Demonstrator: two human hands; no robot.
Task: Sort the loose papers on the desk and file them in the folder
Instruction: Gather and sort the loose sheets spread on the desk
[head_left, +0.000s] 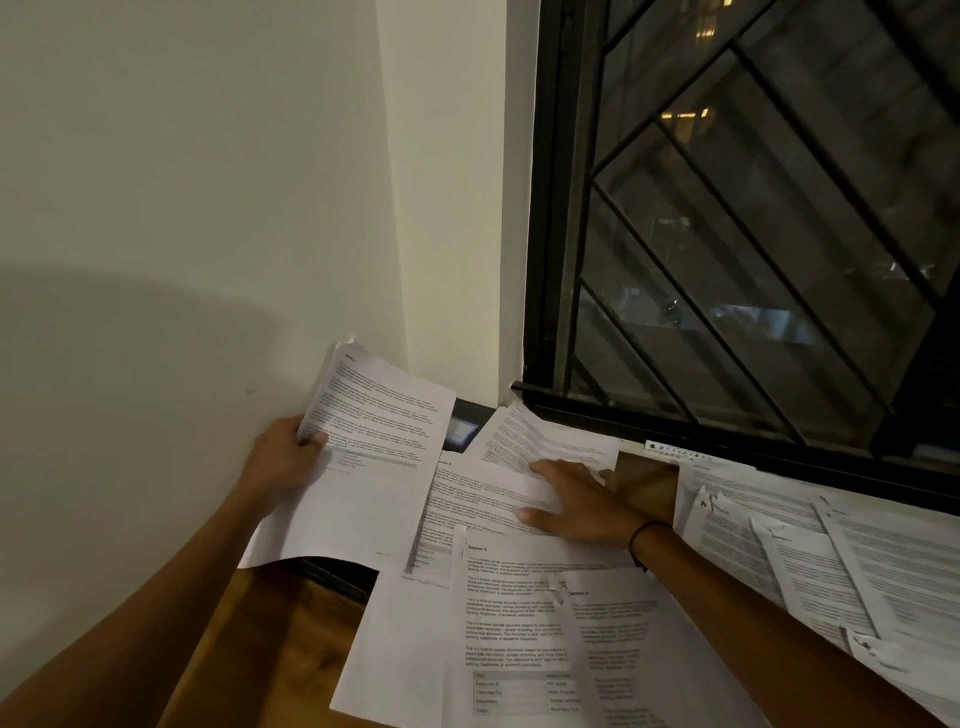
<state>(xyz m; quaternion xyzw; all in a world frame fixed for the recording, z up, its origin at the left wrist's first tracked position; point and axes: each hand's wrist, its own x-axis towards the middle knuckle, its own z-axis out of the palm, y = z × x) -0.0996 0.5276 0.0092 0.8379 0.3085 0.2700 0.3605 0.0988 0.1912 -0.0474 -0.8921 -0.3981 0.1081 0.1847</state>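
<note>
- The left hand (283, 460) is gripping a lifted stack of sheets (363, 447) near the table's far left corner.
- The right hand (576, 501) is lying spread, fingers flat, pressing a loose printed page (483, 499) directly under it.
- That page's long axis is running toward the stack, so the right hand is nearer.
- No folder is showing clearly.

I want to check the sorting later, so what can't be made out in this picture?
- Head view: print on the stack gripped by the left hand is too small and blurred.
- Dark item behind the stack is mostly hidden.
- Sheets at right run off the edge.
- No folder identifiable.
</note>
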